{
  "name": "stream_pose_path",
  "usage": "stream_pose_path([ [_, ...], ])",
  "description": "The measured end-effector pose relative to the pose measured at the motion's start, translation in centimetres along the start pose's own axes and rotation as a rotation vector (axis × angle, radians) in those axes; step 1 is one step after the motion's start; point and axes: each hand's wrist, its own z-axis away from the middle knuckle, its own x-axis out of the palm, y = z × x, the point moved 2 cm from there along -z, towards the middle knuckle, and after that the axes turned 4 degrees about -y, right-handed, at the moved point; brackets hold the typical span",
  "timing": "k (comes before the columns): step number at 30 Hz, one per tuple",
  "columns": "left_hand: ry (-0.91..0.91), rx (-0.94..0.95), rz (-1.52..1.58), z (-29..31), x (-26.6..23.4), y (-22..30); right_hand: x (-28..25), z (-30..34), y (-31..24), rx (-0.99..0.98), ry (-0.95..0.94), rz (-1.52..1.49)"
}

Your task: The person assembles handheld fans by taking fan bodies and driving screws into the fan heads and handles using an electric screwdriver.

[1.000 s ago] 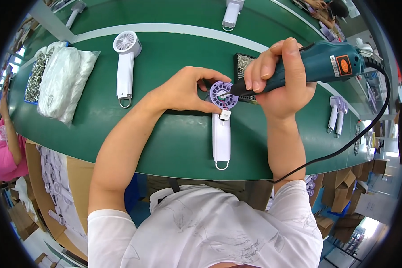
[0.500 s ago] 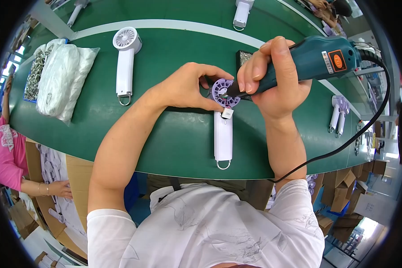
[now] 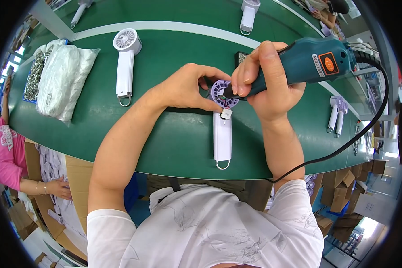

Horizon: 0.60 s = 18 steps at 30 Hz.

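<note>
A white handheld fan [image 3: 222, 138] with a purple slotted head lies on the green workbench, its handle and metal loop toward me. Thumb and fingers of my left hand [image 3: 193, 89] are closed round the left side of the fan's head. In my right hand [image 3: 272, 80] is a teal electric screwdriver [image 3: 317, 61], held slanting so its dark nose meets the fan's head. The tip and whatever it touches are hidden. A small white square part [image 3: 226, 113] sits where head and handle join. Behind my right fingers, a dark tray of small metal pieces [image 3: 241, 57] shows partly.
Another fan [image 3: 125, 67] lies to the left. Beyond it are a clear bag of white parts [image 3: 60, 80] and a blue tray of metal loops [image 3: 32, 80]. A black cable [image 3: 366, 127] curves down on the right. Far left, a person's hand [image 3: 59, 187] is at a carton.
My right hand and the screwdriver have shifted slightly left and down. My left hand holds nearly the same place. At the back, a fan has moved a little right and nearer.
</note>
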Motion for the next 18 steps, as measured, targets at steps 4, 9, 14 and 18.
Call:
stream_pose_path([
  [4,0.009,-0.003,0.035,0.0,0.1,-0.1,-0.4,0.1,0.3,0.011,0.020,-0.038],
  [9,0.001,-0.014,0.041,0.0,0.0,0.0,-0.4,0.1,0.4,0.042,0.029,-0.064],
  [14,-0.010,-0.048,0.006,0.0,-0.1,0.1,1.0,0.5,-0.2,0.019,-0.054,0.049],
  [18,0.137,0.070,0.105,0.0,0.5,-0.8,2.4,1.3,1.6,-0.072,-0.177,0.165],
])
